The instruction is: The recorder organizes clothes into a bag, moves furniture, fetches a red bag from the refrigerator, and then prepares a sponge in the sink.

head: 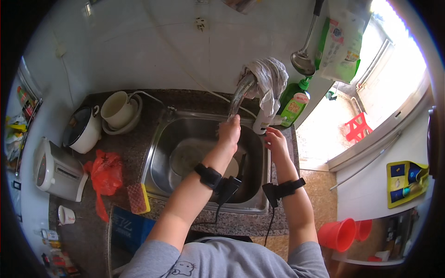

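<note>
My left hand (pixel 230 131) is at the lower end of the curved metal faucet spout (pixel 241 93), above the stainless steel sink (pixel 153 163). Its fingers are mostly hidden, so a grip on the spout is unclear. A wet-looking grey-white cloth (pixel 267 78) drapes over the bend of the spout. My right hand (pixel 277 140) is at the sink's right rim, fingers apart, fingertips near or against the base of a white bottle (pixel 260 123). Inside the sink are a round shallow item (pixel 186 160), a pale round piece (pixel 232 169) and a black handle (pixel 242 161).
A green pump bottle (pixel 293 106) stands behind the right rim. Leftward are stacked pots (pixel 118 111), a lidded cooker (pixel 83 128), an electric water dispenser (pixel 59 172), a red plastic bag (pixel 106 172) and a sponge (pixel 138 198). A ladle (pixel 303 62) hangs on the wall.
</note>
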Tool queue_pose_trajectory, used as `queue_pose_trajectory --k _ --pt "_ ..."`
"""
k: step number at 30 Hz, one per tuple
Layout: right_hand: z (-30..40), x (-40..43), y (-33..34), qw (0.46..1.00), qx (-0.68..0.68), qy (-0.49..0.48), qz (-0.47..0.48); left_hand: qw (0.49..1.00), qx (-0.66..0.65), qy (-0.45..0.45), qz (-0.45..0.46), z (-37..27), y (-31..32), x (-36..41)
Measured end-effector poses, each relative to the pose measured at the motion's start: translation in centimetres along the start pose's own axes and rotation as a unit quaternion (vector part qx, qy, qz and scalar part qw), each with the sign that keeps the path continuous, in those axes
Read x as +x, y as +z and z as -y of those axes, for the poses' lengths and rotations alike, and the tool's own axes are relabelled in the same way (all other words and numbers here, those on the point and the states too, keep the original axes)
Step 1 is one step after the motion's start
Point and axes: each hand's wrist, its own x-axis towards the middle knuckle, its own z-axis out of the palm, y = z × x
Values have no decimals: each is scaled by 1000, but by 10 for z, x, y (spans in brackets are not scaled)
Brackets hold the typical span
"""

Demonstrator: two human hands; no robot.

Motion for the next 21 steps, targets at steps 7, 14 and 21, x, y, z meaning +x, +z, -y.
queue_pose_trajectory --k 7,14,21 --pt "11 -17 34 998 -27 -30 38 976 -215 25 9 -1 1 -7" --pt "0 -14 106 985 -9 -54 165 965 -234 -114 -30 22 -36 -8" --pt "14 -9 144 907 -370 -126 155 939 -334 -69 39 11 -44 -16"
